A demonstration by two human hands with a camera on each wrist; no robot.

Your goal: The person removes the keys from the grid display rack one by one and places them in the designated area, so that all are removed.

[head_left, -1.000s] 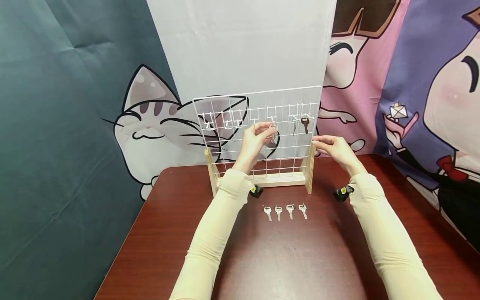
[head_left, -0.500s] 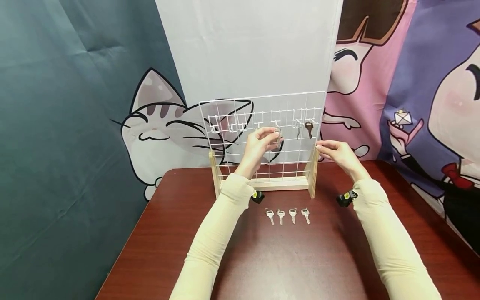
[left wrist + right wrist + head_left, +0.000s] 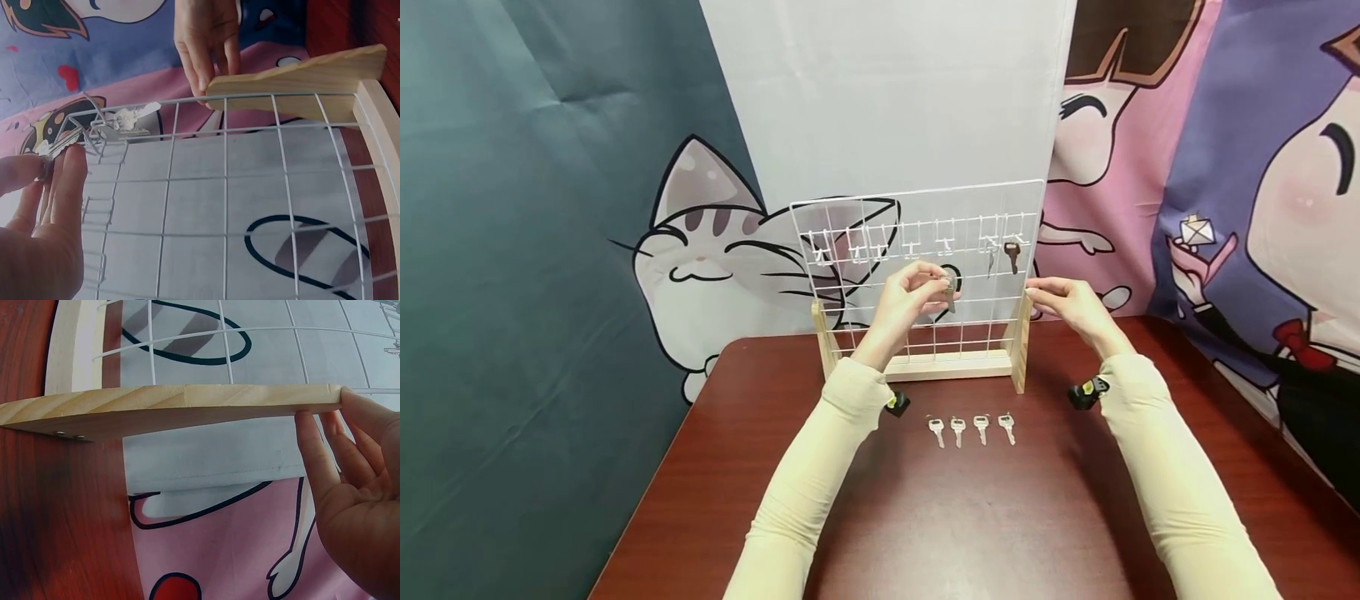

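My left hand (image 3: 895, 307) pinches a metal key (image 3: 951, 298) by its head, in front of the white wire grid rack (image 3: 917, 190) and a little below a bare hook (image 3: 945, 247). In the left wrist view the key (image 3: 64, 144) lies between thumb and fingers. My right hand (image 3: 1072, 308) grips the top of the rack's right wooden upright (image 3: 1019, 350). Thumb and fingers close on that upright's (image 3: 181, 399) end in the right wrist view. A dark key (image 3: 1012, 257) and a thin key seen edge-on (image 3: 991, 260) hang on the two rightmost hooks.
Several silver keys (image 3: 958, 428) lie in a row on the brown table (image 3: 925, 517), in front of the rack's wooden base bar (image 3: 955, 365). More hooks (image 3: 857, 253) line the grid's left half. A printed cloth backdrop (image 3: 880, 100) stands close behind.
My left hand has drawn down and back from the middle hook with the key, leaving that hook bare. The right hand stays on the upright. The head view shifts slightly.
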